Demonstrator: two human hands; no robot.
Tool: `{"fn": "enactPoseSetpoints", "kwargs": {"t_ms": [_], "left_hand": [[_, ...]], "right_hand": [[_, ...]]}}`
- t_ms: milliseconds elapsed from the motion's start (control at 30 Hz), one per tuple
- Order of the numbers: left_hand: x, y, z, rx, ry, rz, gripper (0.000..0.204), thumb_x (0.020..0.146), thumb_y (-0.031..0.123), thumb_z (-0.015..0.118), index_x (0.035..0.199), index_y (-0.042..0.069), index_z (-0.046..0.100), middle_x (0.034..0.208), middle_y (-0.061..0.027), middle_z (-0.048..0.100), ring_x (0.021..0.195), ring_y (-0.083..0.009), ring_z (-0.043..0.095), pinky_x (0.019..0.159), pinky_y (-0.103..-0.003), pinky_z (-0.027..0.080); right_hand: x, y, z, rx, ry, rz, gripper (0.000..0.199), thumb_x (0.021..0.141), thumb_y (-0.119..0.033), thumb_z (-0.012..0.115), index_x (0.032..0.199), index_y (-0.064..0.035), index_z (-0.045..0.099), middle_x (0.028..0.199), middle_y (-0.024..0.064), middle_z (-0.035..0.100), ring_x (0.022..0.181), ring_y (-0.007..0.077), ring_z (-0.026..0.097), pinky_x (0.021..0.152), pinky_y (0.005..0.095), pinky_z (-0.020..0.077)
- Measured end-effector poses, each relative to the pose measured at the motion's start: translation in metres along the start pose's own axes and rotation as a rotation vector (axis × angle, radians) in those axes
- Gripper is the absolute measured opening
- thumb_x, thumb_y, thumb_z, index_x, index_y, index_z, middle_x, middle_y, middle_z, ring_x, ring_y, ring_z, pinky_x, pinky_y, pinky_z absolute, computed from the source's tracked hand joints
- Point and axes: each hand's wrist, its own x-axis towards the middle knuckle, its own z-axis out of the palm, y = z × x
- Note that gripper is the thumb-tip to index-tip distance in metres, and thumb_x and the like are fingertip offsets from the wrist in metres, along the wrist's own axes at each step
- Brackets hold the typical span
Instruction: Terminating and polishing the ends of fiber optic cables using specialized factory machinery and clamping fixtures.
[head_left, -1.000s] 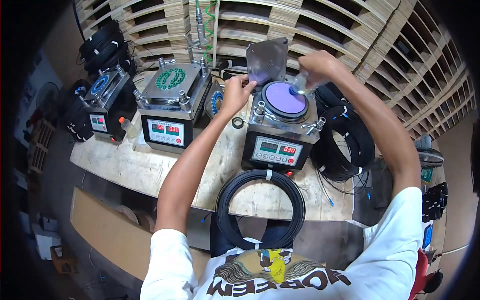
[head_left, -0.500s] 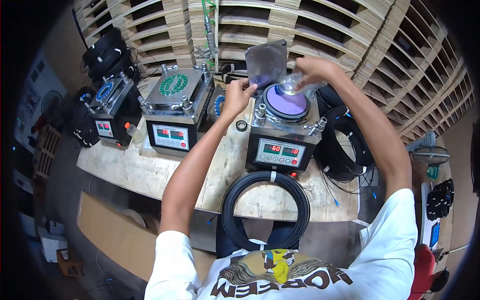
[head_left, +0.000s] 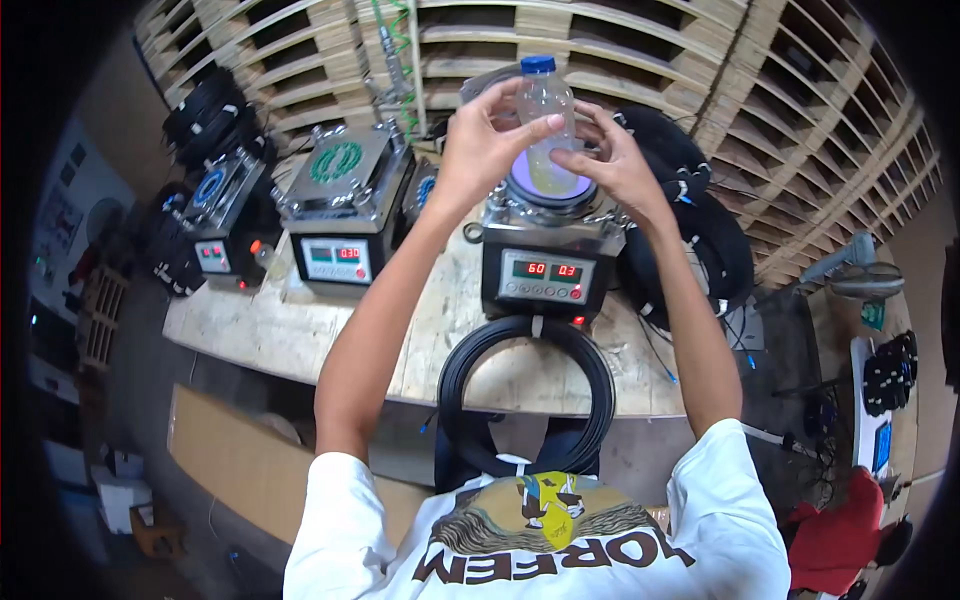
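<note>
A clear plastic bottle (head_left: 545, 100) with a blue cap stands upright in the air, pale liquid in its lower part. My left hand (head_left: 485, 145) grips it from the left, thumb across its front. From the right, my right hand (head_left: 620, 165) closes thumb and fingers on its side. Behind and below the bottle is the polishing machine (head_left: 550, 255), its round purple pad (head_left: 578, 188) partly covered by the bottle and my hands. The machine's raised metal plate (head_left: 480, 85) shows only in part behind my left hand.
To the left stand a second machine (head_left: 350, 215) with a green ring of parts and a third (head_left: 222, 215). A black cable coil (head_left: 455, 385) overhangs the bench's front edge. More coils (head_left: 735, 265) lie right of the machine; wooden pallets (head_left: 590, 40) stand behind.
The bottle went from tilted over the purple pad in my right hand to upright and higher. My left hand left the raised metal plate and took hold of the bottle too.
</note>
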Motion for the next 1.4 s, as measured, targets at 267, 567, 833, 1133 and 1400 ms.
{"fn": "enactPoseSetpoints", "kwargs": {"t_ms": [267,567,833,1133,1400], "left_hand": [[-0.091,-0.045,-0.069,0.408,0.295,0.044,0.063,0.076,0.021,0.089,0.126,-0.004,0.060,0.106,-0.0191,0.073,0.090,-0.0202,0.073,0.078,-0.031,0.059],[-0.202,-0.164,-0.078,0.626,0.314,-0.304,0.062,0.071,0.013,0.089,0.117,0.000,0.050,0.105,-0.0207,0.065,0.099,-0.0359,0.065,0.089,-0.040,0.051],[-0.173,-0.131,-0.064,0.641,0.352,-0.064,0.075,0.081,0.016,0.084,0.143,-0.001,0.045,0.127,-0.0221,0.053,0.113,-0.0341,0.058,0.099,-0.041,0.047],[0.018,-0.135,-0.054,0.218,-0.077,-0.270,0.049,0.086,0.020,0.081,0.128,-0.001,0.065,0.100,-0.0127,0.075,0.085,-0.0108,0.066,0.073,-0.027,0.053],[0.024,-0.098,-0.029,0.497,-0.091,-0.144,0.023,0.088,0.004,0.072,0.111,0.002,0.073,0.089,-0.0133,0.076,0.076,-0.0118,0.068,0.069,-0.031,0.052]], "right_hand": [[-0.033,0.074,-0.074,-0.619,0.296,0.062,0.034,0.099,-0.023,0.066,0.129,-0.0077,0.063,0.090,0.0016,0.060,0.085,0.0090,0.054,0.076,0.0250,0.0459],[-0.042,0.108,-0.062,-0.566,0.376,0.099,0.043,0.088,-0.004,0.057,0.130,-0.0091,0.061,0.081,0.0054,0.051,0.073,0.0166,0.050,0.068,0.0315,0.0448],[-0.043,0.113,-0.067,-0.595,0.393,0.005,0.042,0.092,0.000,0.049,0.132,-0.0078,0.059,0.079,-0.0023,0.042,0.070,0.0078,0.040,0.062,0.0235,0.0355],[-0.019,0.082,-0.055,-0.455,0.351,0.095,0.033,0.091,-0.005,0.064,0.124,-0.0051,0.066,0.076,-0.0063,0.050,0.065,0.0036,0.041,0.059,0.0209,0.0365],[0.031,0.031,-0.041,-0.116,0.287,0.157,0.050,0.099,-0.035,0.065,0.127,0.0064,0.062,0.075,0.0042,0.064,0.060,0.0092,0.057,0.054,0.0233,0.0464]]}}
